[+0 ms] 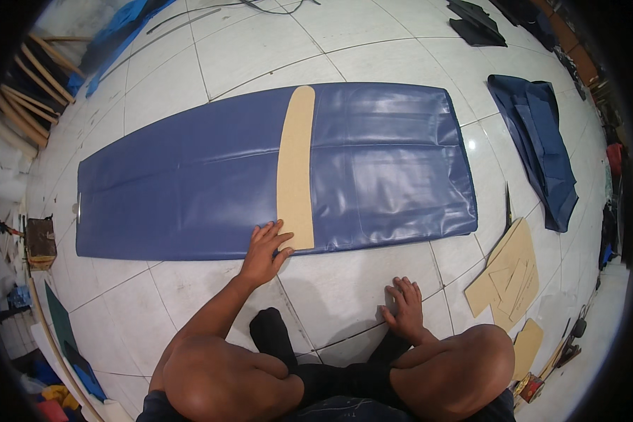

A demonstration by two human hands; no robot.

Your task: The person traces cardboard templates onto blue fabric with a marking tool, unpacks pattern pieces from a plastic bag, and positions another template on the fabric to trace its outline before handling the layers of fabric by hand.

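Observation:
A long sheet of blue vinyl-like fabric (183, 183) lies spread on the floor, with a fold crease running along it. Across its middle rests a narrow tan cardboard template (295, 162), rounded at the far end and straight at the near end. My left hand (265, 247) lies at the template's near left edge, fingers extended and touching it. Near the floor in front of my right foot, my right hand (405, 309) is apart from the fabric, fingers stretched out and holding nothing.
Cut cardboard pieces (503, 274) lie on the tiles at the right, and a folded dark blue fabric (538, 148) is beyond them. Tan rolls or tubes (32, 91) lean at the far left. A small brown box (41, 243) stands left of the sheet.

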